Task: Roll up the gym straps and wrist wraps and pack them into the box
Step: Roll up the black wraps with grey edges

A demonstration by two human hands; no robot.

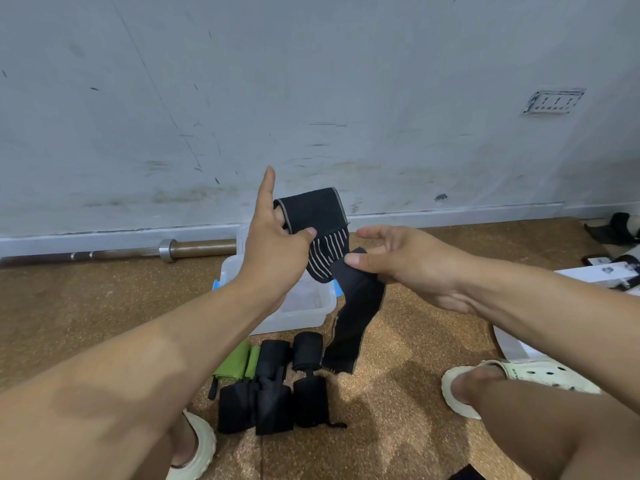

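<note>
I see a scuffed grey wall (311, 81) above a brown cork-like floor (398, 393), with a barbell (166, 250) lying along the skirting at left. A clear plastic box (304, 303) with blue latches sits open on the floor, mostly behind my left forearm. Above it I hold a long black wrap (353, 306), its tail hanging down to touch the floor just right of the box. My left hand (273, 251) has its grip clamped on the wrap's top end, thumb pressing the grey-striped part, forefinger pointing up. My right hand (412, 268) has its grip only loosely closed, thumb on the wrap lower down, fingers spread. Nearer me, black rolls (273, 393) lie side by side, with green rolls (239, 363) touching them at left. White clogs (519, 375) cover both feet.
</note>
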